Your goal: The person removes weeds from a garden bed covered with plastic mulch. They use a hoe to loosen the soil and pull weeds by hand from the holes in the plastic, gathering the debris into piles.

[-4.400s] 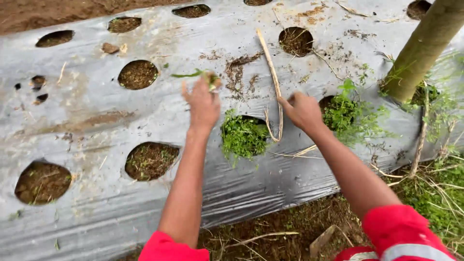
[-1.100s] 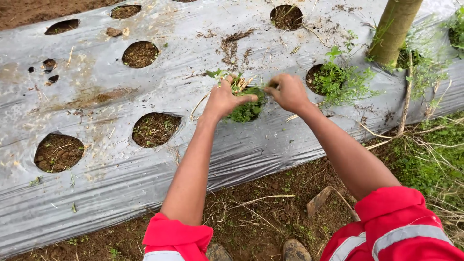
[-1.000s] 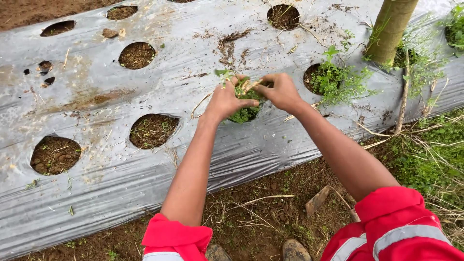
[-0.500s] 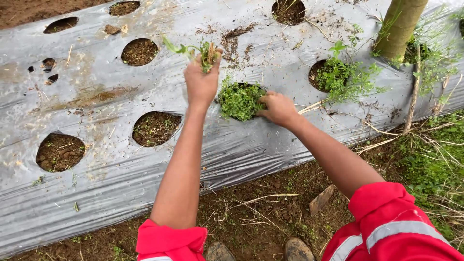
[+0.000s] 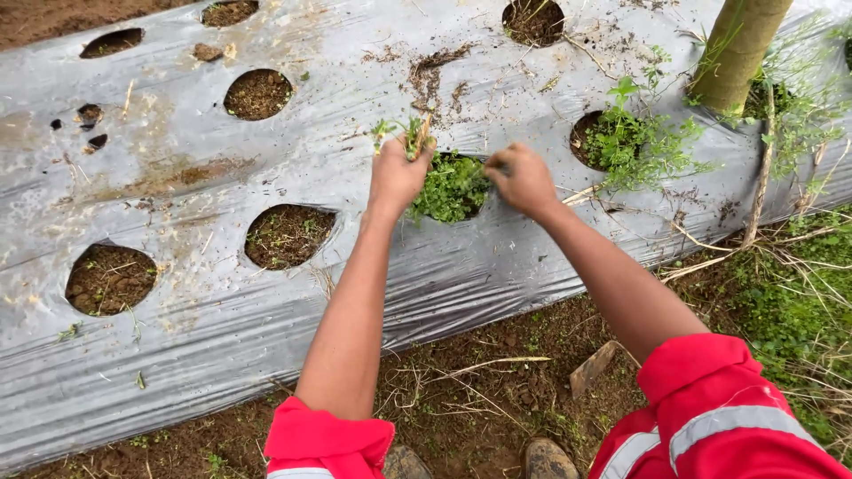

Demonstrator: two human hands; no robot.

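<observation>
Head view: left hand (image 5: pixel 397 175) fingers clench pulled weeds (image 5: pixel 406 136) above the weedy hole (image 5: pixel 454 186), right hand (image 5: pixel 524 177) pinches more at its rim; hard tugs could tear the plastic mulch (image 5: pixel 266 168).

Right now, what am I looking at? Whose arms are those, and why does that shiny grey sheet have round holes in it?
The picture comes from a camera worn on a person's head, looking down, so the two arms in red sleeves are that person's own. The grey sheet is thin plastic laid over a raised bed of soil. The round holes show the soil underneath. Some, like the bare hole, have mostly brown earth. The weedy hole between the hands is full of small green plants. The left hand is closed around a little bunch of pulled greens. The right hand is pinching at the edge of the same green patch; what its fingers hold is too small to tell. A tree trunk stands at the upper right, and the person's shoes peek in at the bottom.
</observation>
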